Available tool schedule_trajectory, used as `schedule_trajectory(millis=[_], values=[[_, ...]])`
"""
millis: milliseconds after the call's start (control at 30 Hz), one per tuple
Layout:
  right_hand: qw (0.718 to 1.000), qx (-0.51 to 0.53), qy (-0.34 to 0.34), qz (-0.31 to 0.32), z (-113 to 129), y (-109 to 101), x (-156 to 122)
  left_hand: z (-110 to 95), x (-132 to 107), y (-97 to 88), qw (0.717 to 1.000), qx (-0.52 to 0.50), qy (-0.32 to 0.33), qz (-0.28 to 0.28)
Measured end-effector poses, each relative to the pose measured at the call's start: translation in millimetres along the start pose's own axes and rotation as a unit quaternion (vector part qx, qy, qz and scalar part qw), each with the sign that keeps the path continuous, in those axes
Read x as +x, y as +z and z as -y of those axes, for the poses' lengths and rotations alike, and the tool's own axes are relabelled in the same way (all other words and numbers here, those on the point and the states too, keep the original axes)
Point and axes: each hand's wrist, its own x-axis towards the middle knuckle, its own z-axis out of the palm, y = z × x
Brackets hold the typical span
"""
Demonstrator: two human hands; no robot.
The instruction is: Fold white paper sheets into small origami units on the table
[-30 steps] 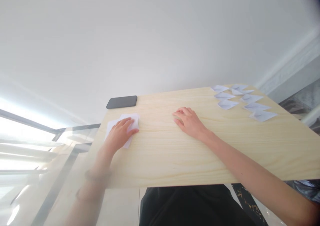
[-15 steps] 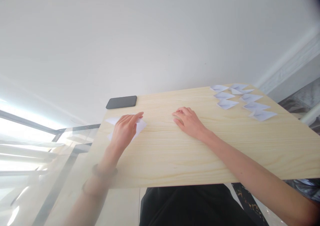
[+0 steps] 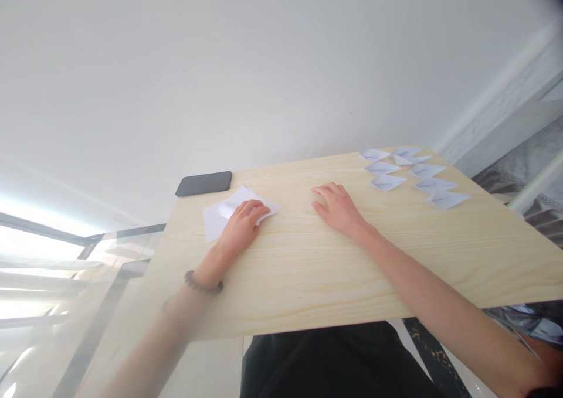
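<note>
My left hand (image 3: 241, 225) is closed on the near right edge of a white sheet of paper (image 3: 241, 197), with the thumb side facing right. Another white paper (image 3: 213, 224) lies partly under it to the left, and the overlap between them is hard to make out. A dark beaded bracelet circles my left wrist. To the right, my right hand (image 3: 338, 209) rests on the wooden table (image 3: 299, 269). Its fingers are loosely curved, the thumb stands apart, and nothing is held.
Several folded white paper pieces (image 3: 387, 182) lie in two columns at the table's back right. A black phone (image 3: 204, 183) lies at the back left corner. Behind the table rises a white wall (image 3: 281, 81). A bright window with pale curtains is at the left.
My left hand has moved right and closed on a paper, which has shifted right with it. My right hand has barely moved. The view has turned slightly.
</note>
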Motion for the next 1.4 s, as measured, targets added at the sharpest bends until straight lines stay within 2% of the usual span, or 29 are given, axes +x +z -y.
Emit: schedule_trajectory(millis=[167,333,500,567,633,700,767,867,967,1067,1100,1133,1167,1233,1267,1300,1333,1400], values=[[1.0,-0.005,-0.003,0.017,6.2,0.3,-0.7,15.8,-27.9,-6.0,0.999,-0.026,-0.045,-0.006],[1.0,-0.003,-0.004,0.023,9.2,-0.5,-1.3,11.0,-35.9,-13.3,0.999,0.002,-0.037,-0.013],[0.999,0.034,-0.016,0.014,10.4,0.6,-1.3,-7.4,-17.2,-35.5,0.997,0.03,0.046,-0.055],[0.997,0.076,-0.021,0.013,11.8,0.4,-1.3,-14.6,-4.3,-39.7,0.993,0.03,0.076,-0.091],[0.993,0.12,-0.009,0.017,13.0,-1.0,-1.1,-19.6,9.3,-35.1,0.988,0.017,0.091,-0.127],[0.987,0.159,0.022,0.019,13.2,-3.6,-0.3,-21.7,21.3,-22.4,0.983,-0.018,0.1,-0.154],[0.976,0.208,0.061,0.019,12.6,-6.5,1.6,-21.6,30.0,-6.4,0.982,-0.054,0.083,-0.159],[0.946,0.305,0.103,0.034,11.8,-9.4,7.9,-19.4,35.7,11.2,0.984,-0.086,0.085,-0.13],[0.903,0.406,0.117,0.078,11.8,-8.8,16.9,-16.1,35.1,15.4,0.982,-0.128,0.082,-0.112],[0.858,0.48,0.155,0.094,10.4,-7.8,24.0,-12.0,33.1,13.3,0.968,-0.235,0.034,-0.076],[0.845,0.498,0.171,0.091,9.5,-8.2,25.3,-10.7,33.0,12.9,0.952,-0.3,0.006,-0.067],[0.833,0.514,0.184,0.092,8.4,-9.0,26.1,-9.7,33.4,12.8,0.921,-0.381,-0.029,-0.075],[0.821,0.529,0.193,0.097,7.4,-10.1,26.4,-9.2,34.3,13.1,0.872,-0.474,-0.067,-0.099],[0.804,0.549,0.197,0.116,6.3,-12.7,25.9,-10.5,37.4,14.1,0.741,-0.64,-0.159,-0.13],[0.8,0.553,0.196,0.129,6.4,-13.8,25.3,-12.4,39.2,14.5,0.683,-0.692,-0.2,-0.118],[0.797,0.554,0.194,0.141,6.9,-14.6,24.7,-15.0,40.8,14.7,0.646,-0.724,-0.228,-0.086],[0.796,0.553,0.193,0.151,7.8,-15.1,24.0,-17.9,42.0,14.8,0.63,-0.737,-0.239,-0.053],[0.796,0.55,0.197,0.159,10.1,-15.2,22.8,-23.4,42.9,14.7,0.637,-0.73,-0.247,-0.015]])
